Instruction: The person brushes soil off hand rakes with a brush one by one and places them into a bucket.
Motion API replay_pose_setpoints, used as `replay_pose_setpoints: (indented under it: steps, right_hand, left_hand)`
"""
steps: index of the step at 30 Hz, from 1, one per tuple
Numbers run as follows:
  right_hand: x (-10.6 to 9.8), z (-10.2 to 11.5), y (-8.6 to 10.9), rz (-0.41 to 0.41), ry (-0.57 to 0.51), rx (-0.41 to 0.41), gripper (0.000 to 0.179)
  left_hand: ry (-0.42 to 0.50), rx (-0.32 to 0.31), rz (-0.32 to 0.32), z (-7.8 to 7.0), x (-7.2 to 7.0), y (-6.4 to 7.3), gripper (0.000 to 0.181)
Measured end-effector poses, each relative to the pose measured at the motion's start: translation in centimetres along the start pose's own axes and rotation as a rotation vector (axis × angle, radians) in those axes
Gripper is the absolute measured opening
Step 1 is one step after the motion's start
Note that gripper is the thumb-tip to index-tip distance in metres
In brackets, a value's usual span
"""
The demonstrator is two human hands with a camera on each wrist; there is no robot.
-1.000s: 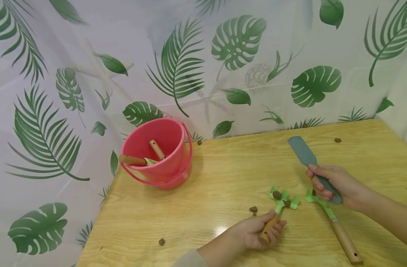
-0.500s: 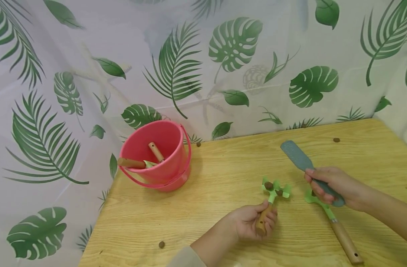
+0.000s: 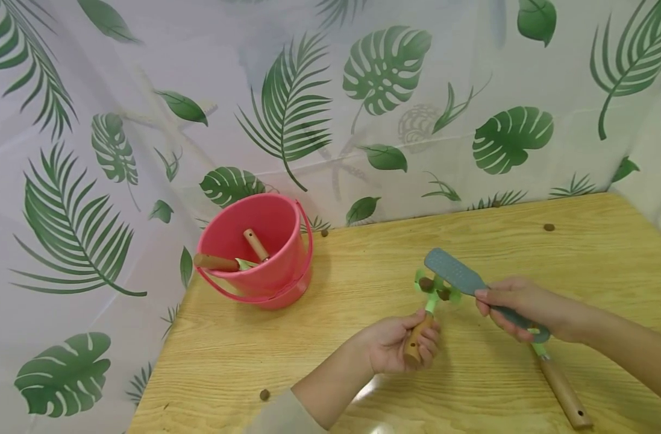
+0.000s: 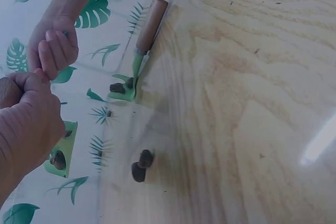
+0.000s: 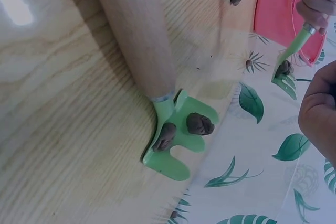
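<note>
My left hand grips the wooden handle of a small hand rake with a green head. Brown lumps rest on that head, above the table. In my right hand is a grey-blue spatula, its blade reaching left over the rake's head, partly hiding it; whether they touch I cannot tell. A second green hand rake lies on the table below my right hand, which covers its head in the head view. The right wrist view shows two brown lumps on this rake's tines.
A pink bucket stands at the back left, with wooden-handled tools inside. Loose brown lumps lie on the wooden table, including a lump at the front left and a pair. A leaf-printed cloth hangs behind.
My left hand has moved left and away from me with the loaded rake. My right hand has swung the spatula left and lower, bringing its blade over the rake's head.
</note>
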State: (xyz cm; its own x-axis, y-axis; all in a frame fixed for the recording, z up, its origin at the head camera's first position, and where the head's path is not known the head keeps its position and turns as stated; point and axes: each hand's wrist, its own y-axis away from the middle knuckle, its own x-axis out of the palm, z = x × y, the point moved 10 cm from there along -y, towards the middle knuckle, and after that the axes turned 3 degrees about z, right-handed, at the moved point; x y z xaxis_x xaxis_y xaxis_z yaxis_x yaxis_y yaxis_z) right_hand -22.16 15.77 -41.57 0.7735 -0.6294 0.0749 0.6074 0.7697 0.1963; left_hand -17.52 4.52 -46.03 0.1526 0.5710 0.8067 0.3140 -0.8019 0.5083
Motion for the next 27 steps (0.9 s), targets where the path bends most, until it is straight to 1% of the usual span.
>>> replay_pose_setpoints:
  steps: [3, 7, 11, 14, 18, 20, 24, 27]
  right_hand:
    - [0.8, 0.1, -0.5, 0.037, 0.060, 0.005, 0.033]
    - [1.4, 0.1, -1.2, 0.046, 0.119, 0.017, 0.034]
    - [1.7, 0.0, -1.9, 0.056, 0.145, 0.016, 0.034]
    - [1.6, -0.1, -2.0, 0.056, 0.169, 0.018, 0.034]
    - [1.2, -0.5, -2.0, 0.032, 0.220, 0.044, 0.035]
    - [1.2, -0.7, -2.0, 0.031, 0.238, 0.053, 0.035]
    - [1.4, -0.7, -2.1, 0.045, 0.263, 0.051, 0.034]
    - [1.4, -0.6, -2.1, 0.045, 0.274, 0.054, 0.034]
  left_hand:
    - [-0.017, 0.018, 0.003, -0.5, 0.4, 0.5, 0.037]
    - [-0.017, 0.041, 0.027, -1.1, 1.1, 1.2, 0.037]
    - [-0.004, 0.052, 0.051, -1.4, 1.5, 1.8, 0.036]
    - [0.037, 0.073, 0.047, -1.6, 1.3, 2.2, 0.034]
    - [0.085, 0.115, 0.015, -2.1, 0.4, 2.9, 0.033]
    - [0.080, 0.121, 0.010, -2.1, 0.1, 3.2, 0.033]
    - [0.057, 0.112, 0.015, -2.0, -0.2, 3.5, 0.035]
    - [0.010, 0.117, 0.008, -2.0, -0.4, 3.5, 0.035]
